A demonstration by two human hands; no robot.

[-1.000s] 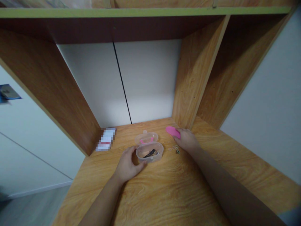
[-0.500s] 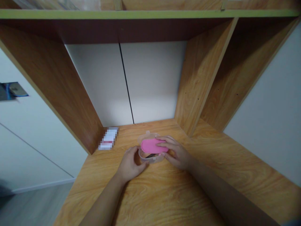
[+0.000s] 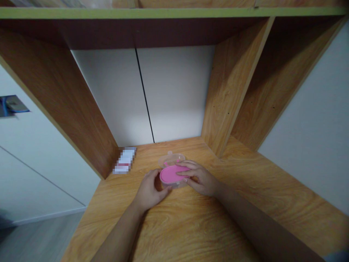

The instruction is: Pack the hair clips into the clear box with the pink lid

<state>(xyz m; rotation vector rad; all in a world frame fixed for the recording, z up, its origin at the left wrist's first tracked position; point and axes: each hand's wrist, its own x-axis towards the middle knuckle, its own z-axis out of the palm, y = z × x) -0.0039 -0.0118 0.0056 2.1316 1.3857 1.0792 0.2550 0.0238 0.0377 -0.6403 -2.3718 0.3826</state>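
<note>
Between the two hands, the pink oval piece is now lying over the mouth of the clear box. Comparing with half a second ago, I'm seeing it lower, nearer and slightly further left, now hiding the dark contents. Right hand is grasping the piece's right end, fingers over the top, thumb at the near edge; I'm not able to tell if it's fully seated. Left hand is bracing the box's left end as before, thumb in front, fingers behind. Just beyond the grip, the open lid is showing more of itself than earlier, pink handle included. Beyond the left hand, a pixelated item is staying put. Under everything, the wooden desk is supporting box and lid.
</note>
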